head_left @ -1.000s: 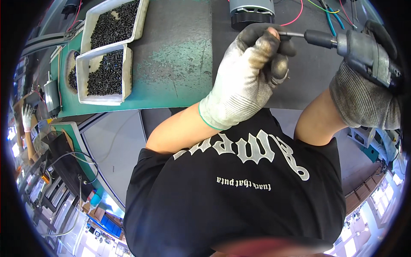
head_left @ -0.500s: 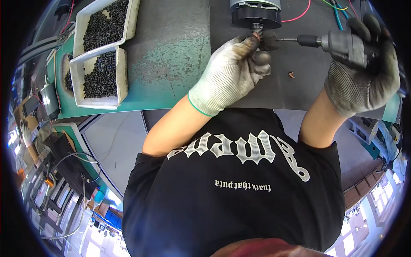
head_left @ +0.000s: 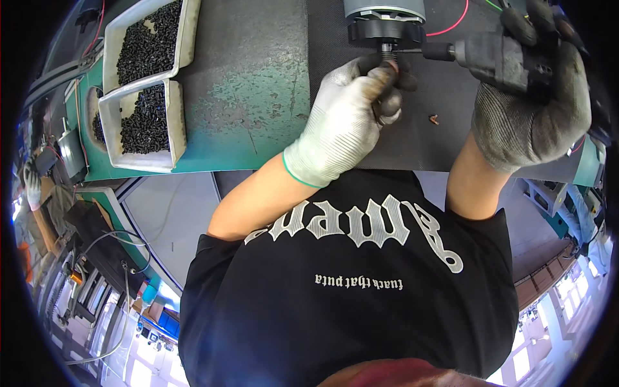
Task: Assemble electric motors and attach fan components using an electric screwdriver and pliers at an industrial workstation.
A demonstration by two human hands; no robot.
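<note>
A cylindrical motor [head_left: 385, 9] with a black end collar [head_left: 385, 31] lies at the top of the view, its threaded metal shaft [head_left: 387, 48] pointing toward me. My left hand [head_left: 342, 119], in a white knit glove with darkened fingertips, is closed around the end of that shaft, partly hiding it. In my right hand [head_left: 532, 126], wearing a dirtier grey glove, is a dark power screwdriver [head_left: 493, 58] held sideways. Its bit [head_left: 407, 51] points left and reaches the shaft just above my left fingers; whether it touches is hard to tell.
Two white bins [head_left: 179, 129] of small black parts stand on the left of the worn green and black bench [head_left: 251, 109]. A small copper-coloured scrap [head_left: 434, 119] lies near my left hand. A red wire [head_left: 451, 27] runs from the motor. Far left, another person's gloved hand [head_left: 32, 188] shows.
The screwdriver has moved left and slightly up, bringing its bit from beside my left fingers to the shaft. My left hand stays at the shaft with its fingers slightly shifted.
</note>
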